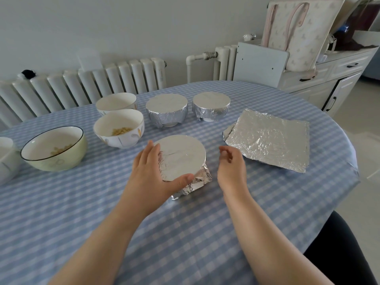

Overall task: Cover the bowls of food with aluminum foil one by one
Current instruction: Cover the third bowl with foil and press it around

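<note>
A foil-covered bowl (183, 157) stands in front of me on the checked table. My left hand (152, 171) curls round its left and near side, thumb on the near rim. My right hand (231, 167) hovers just right of the bowl, fingers loosely bent, touching nothing. Two more foil-wrapped bowls (167, 111) (211, 106) stand behind it. A stack of foil sheets (269, 139) lies flat at the right. Uncovered bowls stand at the left: a white one with yellow food (119, 128), a white one behind it (116, 102) and a green one (53, 148).
Part of another white bowl (6, 157) shows at the far left edge. The blue checked tablecloth (185, 233) covers a rounded table whose edge (353, 173) falls away at the right. A radiator (82, 87) and a white cabinet (320, 79) stand behind the table.
</note>
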Motion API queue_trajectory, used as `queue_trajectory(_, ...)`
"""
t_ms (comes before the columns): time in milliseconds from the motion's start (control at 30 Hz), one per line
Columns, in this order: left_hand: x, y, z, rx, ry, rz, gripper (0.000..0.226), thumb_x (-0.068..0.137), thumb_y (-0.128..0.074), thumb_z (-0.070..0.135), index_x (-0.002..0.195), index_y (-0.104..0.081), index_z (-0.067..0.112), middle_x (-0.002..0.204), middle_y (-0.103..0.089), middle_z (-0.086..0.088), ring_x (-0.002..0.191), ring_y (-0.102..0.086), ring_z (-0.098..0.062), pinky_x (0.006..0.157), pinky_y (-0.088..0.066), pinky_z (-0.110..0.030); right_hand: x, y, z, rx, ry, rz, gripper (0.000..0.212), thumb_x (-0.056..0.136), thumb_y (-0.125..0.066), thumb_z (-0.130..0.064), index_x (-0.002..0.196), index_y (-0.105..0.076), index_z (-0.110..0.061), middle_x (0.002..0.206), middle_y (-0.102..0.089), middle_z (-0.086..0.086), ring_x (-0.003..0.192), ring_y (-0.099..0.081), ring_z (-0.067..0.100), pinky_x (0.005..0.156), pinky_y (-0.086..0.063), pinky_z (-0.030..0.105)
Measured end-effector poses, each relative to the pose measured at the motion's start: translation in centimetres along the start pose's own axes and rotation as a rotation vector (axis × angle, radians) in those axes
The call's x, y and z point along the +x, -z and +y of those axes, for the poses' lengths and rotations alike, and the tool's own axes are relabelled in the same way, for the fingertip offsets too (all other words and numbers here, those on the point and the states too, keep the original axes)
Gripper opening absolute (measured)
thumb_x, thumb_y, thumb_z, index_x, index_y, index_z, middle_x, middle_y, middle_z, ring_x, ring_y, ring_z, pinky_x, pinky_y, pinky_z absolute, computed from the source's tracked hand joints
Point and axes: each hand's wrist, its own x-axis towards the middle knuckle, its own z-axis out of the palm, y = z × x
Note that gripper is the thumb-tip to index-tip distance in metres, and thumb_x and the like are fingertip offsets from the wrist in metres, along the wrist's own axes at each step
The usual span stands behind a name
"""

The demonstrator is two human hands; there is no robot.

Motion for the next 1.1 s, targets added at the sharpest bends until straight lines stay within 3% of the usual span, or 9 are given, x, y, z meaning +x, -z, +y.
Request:
queue_trajectory(133, 0.0, 0.2, 0.2, 0.041, 0.004, -0.013, 0.13, 0.052, -0.047, 0.088, 0.155, -0.013, 0.017, 0.164, -0.004, 0.002, 0.149, -0.002, -0.013, 0.119, -0.009, -0.031, -2.4, 0.9, -1.2, 0.032, 0.166, -0.07, 0.022, 0.102, -0.044, -0.033, 0.116, -0.06, -0.026, 0.11, -0.065, -0.014, 0.105, -0.062, 0.005, 0.092, -0.047, 0.021)
queue_trajectory(233, -0.1, 0.2, 0.2, 0.066, -0.002, -0.005, 0.132, 0.052, -0.048, 0.089, 0.156, -0.012, 0.016, 0.164, -0.004, 0.001, 0.149, -0.002, -0.015, 0.119, -0.011, -0.033, -4.1, 0.1, -1.1, -0.088, 0.166, -0.266, 0.04, 0.098, -0.047, -0.044, 0.134, -0.05, -0.027, 0.123, -0.06, -0.013, 0.107, -0.059, -0.002, 0.09, -0.043, 0.009)
queue_trajectory(367, 0.1, 0.8, -0.6, 0.033, -0.033, -0.016, 0.143, 0.042, -0.026, 0.106, 0.155, -0.015, 0.019, 0.162, -0.016, 0.001, 0.147, -0.013, -0.016, 0.117, -0.02, -0.037, -4.8, -0.1, -0.8, -0.084, 0.172, -0.305, 0.031, 0.099, -0.048, -0.041, 0.129, -0.044, -0.043, 0.121, -0.053, -0.023, 0.101, -0.048, -0.022, 0.078, -0.034, -0.005)
queue_trajectory(467, 0.5, 1.4, -1.5, -0.128, -0.02, 0.059, 0.129, 0.053, -0.018, 0.104, 0.149, -0.032, 0.02, 0.149, -0.043, 0.001, 0.136, -0.039, -0.015, 0.108, -0.034, -0.037, -4.1, -0.2, -0.7, -0.057, 0.153, -0.323, 0.023, 0.099, -0.05, -0.035, 0.121, -0.048, -0.043, 0.124, -0.054, -0.01, 0.101, -0.057, -0.007, 0.081, -0.042, 0.004)
queue_trajectory(567, 0.3, 1.6, -1.5, -0.055, -0.045, 0.15, 0.119, 0.064, -0.004, 0.098, 0.142, -0.043, 0.018, 0.136, -0.056, 0.001, 0.125, -0.049, -0.018, 0.096, -0.038, -0.033, -2.9, -0.1, -0.9, -0.055, 0.142, -0.37, 0.03, 0.094, -0.05, -0.042, 0.123, -0.058, -0.037, 0.117, -0.062, -0.003, 0.09, -0.062, 0.002, 0.087, -0.053, 0.026)
queue_trajectory(633, 0.1, 1.6, -1.4, 0.05, -0.057, 0.186, 0.112, 0.07, 0.0, 0.092, 0.139, -0.046, 0.018, 0.127, -0.059, 0.001, 0.12, -0.05, -0.021, 0.088, -0.036, -0.031, -2.1, 0.3, -1.4, -0.042, 0.136, -0.417, 0.02, 0.097, -0.051, -0.032, 0.111, -0.06, -0.044, 0.095, -0.066, -0.016, 0.074, -0.06, -0.008, 0.076, -0.05, 0.017)
queue_trajectory(700, 0.0, 1.3, -1.4, 0.112, -0.051, 0.202, 0.099, 0.077, -0.006, 0.086, 0.138, -0.045, 0.019, 0.123, -0.056, -0.001, 0.117, -0.049, -0.025, 0.087, -0.038, -0.035, -1.8, 0.7, -1.6, -0.048, 0.149, -0.429, 0.026, 0.1, -0.05, -0.025, 0.12, -0.059, -0.037, 0.094, -0.063, -0.026, 0.076, -0.057, -0.02, 0.073, -0.043, 0.005)
queue_trajectory(867, 0.4, 0.6, -1.9, 0.085, -0.164, 0.205, 0.092, 0.086, -0.014, 0.08, 0.14, -0.046, 0.014, 0.146, -0.041, -0.002, 0.137, -0.035, -0.021, 0.109, -0.031, -0.038, -2.8, 0.9, -1.0, -0.042, 0.167, -0.408, 0.029, 0.102, -0.045, -0.034, 0.129, -0.053, -0.034, 0.103, -0.06, -0.029, 0.089, -0.055, -0.023, 0.078, -0.041, 0.009)
queue_trajectory(1100, 0.9, 0.5, -2.6, -0.165, -0.161, 0.009, 0.113, 0.062, -0.034, 0.097, 0.15, -0.033, 0.026, 0.159, -0.021, 0.013, 0.145, -0.016, 0.0, 0.116, -0.019, -0.026, -2.8, 0.8, -0.5, 0.079, 0.13, -0.427, 0.028, 0.1, -0.046, -0.03, 0.127, -0.044, -0.022, 0.111, -0.063, -0.006, 0.068, -0.061, -0.007, 0.065, -0.05, 0.014)
